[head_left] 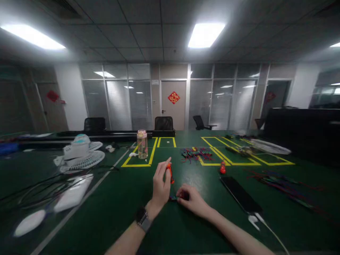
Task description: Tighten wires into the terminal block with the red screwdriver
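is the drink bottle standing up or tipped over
Upright: the bottle stands on the green table, its pink lid at the top.

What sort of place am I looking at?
Probably an office doubling as a workshop: a black chair, windows with blinds, and a heap of thin, wire-like strands on a green table.

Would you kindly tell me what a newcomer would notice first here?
Probably the orange tool in the left hand, with the right hand close by. Beyond them, yellow tape marks boxes on the green table. Farther back, a red sign hangs on the middle door.
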